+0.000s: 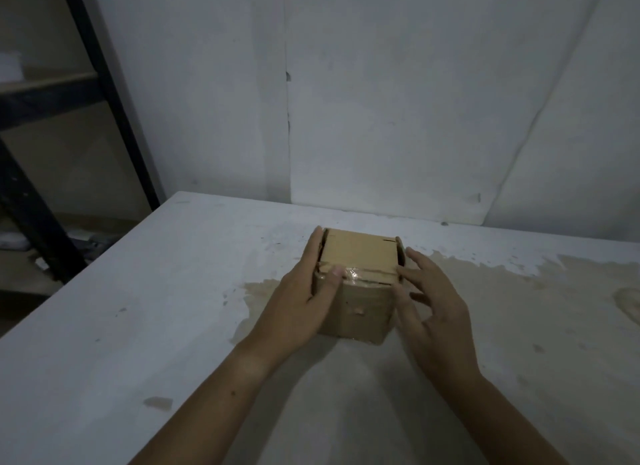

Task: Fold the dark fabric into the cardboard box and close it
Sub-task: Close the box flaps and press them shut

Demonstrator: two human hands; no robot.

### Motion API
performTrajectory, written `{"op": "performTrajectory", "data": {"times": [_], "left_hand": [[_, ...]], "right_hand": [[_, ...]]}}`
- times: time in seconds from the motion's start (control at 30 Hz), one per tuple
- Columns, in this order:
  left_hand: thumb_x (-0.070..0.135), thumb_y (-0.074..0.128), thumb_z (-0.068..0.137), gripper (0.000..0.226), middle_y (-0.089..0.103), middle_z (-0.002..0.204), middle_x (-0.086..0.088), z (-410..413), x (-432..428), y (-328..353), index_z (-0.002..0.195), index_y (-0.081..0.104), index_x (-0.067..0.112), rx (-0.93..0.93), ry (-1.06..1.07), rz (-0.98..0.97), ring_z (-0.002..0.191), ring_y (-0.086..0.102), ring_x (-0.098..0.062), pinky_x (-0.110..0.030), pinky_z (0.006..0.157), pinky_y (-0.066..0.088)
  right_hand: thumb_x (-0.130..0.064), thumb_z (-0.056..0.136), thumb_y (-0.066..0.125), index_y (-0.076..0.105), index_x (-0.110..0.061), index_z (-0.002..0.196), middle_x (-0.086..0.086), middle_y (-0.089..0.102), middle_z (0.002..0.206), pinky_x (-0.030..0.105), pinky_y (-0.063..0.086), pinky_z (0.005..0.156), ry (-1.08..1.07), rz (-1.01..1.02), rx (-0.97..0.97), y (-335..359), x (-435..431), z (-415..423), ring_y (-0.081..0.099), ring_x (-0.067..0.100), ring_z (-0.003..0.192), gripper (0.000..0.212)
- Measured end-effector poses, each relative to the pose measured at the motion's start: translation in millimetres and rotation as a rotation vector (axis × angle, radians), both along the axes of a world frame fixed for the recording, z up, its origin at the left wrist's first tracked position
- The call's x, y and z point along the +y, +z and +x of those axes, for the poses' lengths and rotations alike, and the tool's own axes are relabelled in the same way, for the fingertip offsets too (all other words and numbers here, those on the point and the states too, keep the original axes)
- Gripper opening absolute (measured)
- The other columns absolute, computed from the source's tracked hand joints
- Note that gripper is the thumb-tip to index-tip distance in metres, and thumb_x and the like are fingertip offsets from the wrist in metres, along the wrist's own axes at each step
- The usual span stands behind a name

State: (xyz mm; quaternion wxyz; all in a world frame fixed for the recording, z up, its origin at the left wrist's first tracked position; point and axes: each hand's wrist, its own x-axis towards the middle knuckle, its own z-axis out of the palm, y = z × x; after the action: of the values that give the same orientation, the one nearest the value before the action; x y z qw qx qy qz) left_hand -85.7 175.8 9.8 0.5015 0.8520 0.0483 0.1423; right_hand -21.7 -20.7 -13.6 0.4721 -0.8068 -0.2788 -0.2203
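A small cardboard box (358, 257) stands on the white table (138, 309) with its top flaps folded down flat. Clear tape runs along its near top edge. No dark fabric shows anywhere; the box's inside is hidden. My left hand (304, 291) wraps the box's left side, fingers along the wall and thumb pressing on the taped top edge. My right hand (429, 298) is at the box's right side with fingers spread, the fingertips touching or nearly touching the right wall.
The table's white coat is worn to bare brown (485, 309) around and right of the box. A white wall (381, 101) rises just behind the table. A dark metal shelf frame (104, 94) stands at the left, beyond the table's edge.
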Motion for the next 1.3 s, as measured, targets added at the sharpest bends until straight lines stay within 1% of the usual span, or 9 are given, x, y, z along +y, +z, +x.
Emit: {"op": "performTrajectory", "data": {"times": [0.2,0.4,0.5,0.6,0.7,0.83,0.93,1.13,1.3], "left_hand": [[0.048,0.045,0.101,0.049,0.039,0.15,0.023,6.2,4.3,-2.8,0.149,0.035,0.044,-0.027,0.029,0.102,0.132,0.042,0.001,-0.023,0.106,0.04],[0.044,0.05,0.099,0.046,0.043,0.133,0.028,8.9,5.6,-0.1,0.145,0.043,0.043,-0.017,0.048,0.108,0.117,0.047,0.004,-0.019,0.093,0.045],[0.044,0.052,0.098,0.045,0.044,0.131,0.03,9.5,7.6,3.4,0.143,0.045,0.045,0.005,0.037,0.068,0.115,0.047,0.008,-0.011,0.089,0.041],[0.048,0.046,0.1,0.04,0.041,0.128,0.04,7.7,15.2,9.1,0.14,0.046,0.051,0.071,-0.017,-0.002,0.107,0.043,0.027,0.002,0.082,0.035],[0.051,0.039,0.1,0.045,0.036,0.134,0.041,8.0,13.0,9.6,0.145,0.04,0.048,0.076,-0.029,-0.07,0.111,0.035,0.033,0.008,0.085,0.027],[0.076,0.03,0.084,0.077,0.022,0.156,0.026,20.7,4.0,5.0,0.153,0.009,0.05,0.129,0.043,-0.289,0.141,0.026,0.0,-0.026,0.115,0.024],[0.076,0.031,0.09,0.07,0.024,0.155,0.025,30.9,0.8,1.0,0.152,0.007,0.054,0.165,0.047,-0.363,0.144,0.026,-0.007,-0.041,0.12,0.022],[0.045,0.027,0.104,0.05,0.031,0.151,0.028,33.4,-4.3,-3.4,0.153,0.018,0.049,0.129,0.038,-0.348,0.138,0.035,-0.001,-0.032,0.116,0.028],[0.041,0.021,0.107,0.049,0.029,0.144,0.026,34.1,-7.3,0.7,0.155,0.015,0.046,0.141,0.023,-0.323,0.13,0.032,0.001,-0.027,0.112,0.028]], "right_hand": [[-0.022,0.079,0.076,0.067,-0.025,0.087,-0.019,0.061,0.109,0.014,0.052,0.067,0.022,0.01,0.255,30.6,-2.8,14.3,0.062,-0.002,0.097,0.012],[-0.022,0.073,0.076,0.06,-0.028,0.078,-0.014,0.061,0.105,0.024,0.052,0.071,-0.04,-0.064,0.376,42.9,4.1,18.7,0.065,0.004,0.087,0.018],[-0.02,0.073,0.074,0.058,-0.034,0.09,-0.007,0.059,0.11,0.028,0.053,0.066,0.011,-0.103,0.468,50.9,8.0,20.6,0.064,0.01,0.087,0.027],[-0.025,0.084,0.068,0.063,-0.04,0.102,-0.016,0.051,0.126,0.03,0.052,0.091,0.07,-0.201,0.31,45.8,2.6,16.7,0.055,0.003,0.111,0.024],[-0.042,0.088,0.062,0.058,-0.036,0.128,-0.018,0.039,0.147,0.022,0.047,0.097,0.109,-0.123,0.278,28.0,-1.7,0.8,0.04,-0.005,0.13,0.041],[-0.058,0.085,0.048,0.012,-0.034,0.155,-0.02,0.014,0.161,0.033,0.026,0.117,0.099,0.184,0.624,22.7,8.9,-3.9,0.02,0.001,0.145,0.082],[-0.053,0.096,0.04,0.012,-0.036,0.155,-0.017,0.015,0.161,0.031,0.021,0.116,0.083,0.236,0.773,27.0,19.1,3.7,0.019,0.007,0.146,0.068],[-0.047,0.103,0.028,0.027,-0.037,0.152,-0.014,0.036,0.153,0.038,0.028,0.117,0.045,0.198,0.723,21.3,37.0,10.0,0.037,0.01,0.138,0.05],[-0.049,0.101,0.027,0.035,-0.035,0.149,-0.006,0.048,0.146,0.045,0.036,0.112,-0.007,0.137,0.661,15.9,41.7,16.9,0.047,0.015,0.131,0.05]]}}
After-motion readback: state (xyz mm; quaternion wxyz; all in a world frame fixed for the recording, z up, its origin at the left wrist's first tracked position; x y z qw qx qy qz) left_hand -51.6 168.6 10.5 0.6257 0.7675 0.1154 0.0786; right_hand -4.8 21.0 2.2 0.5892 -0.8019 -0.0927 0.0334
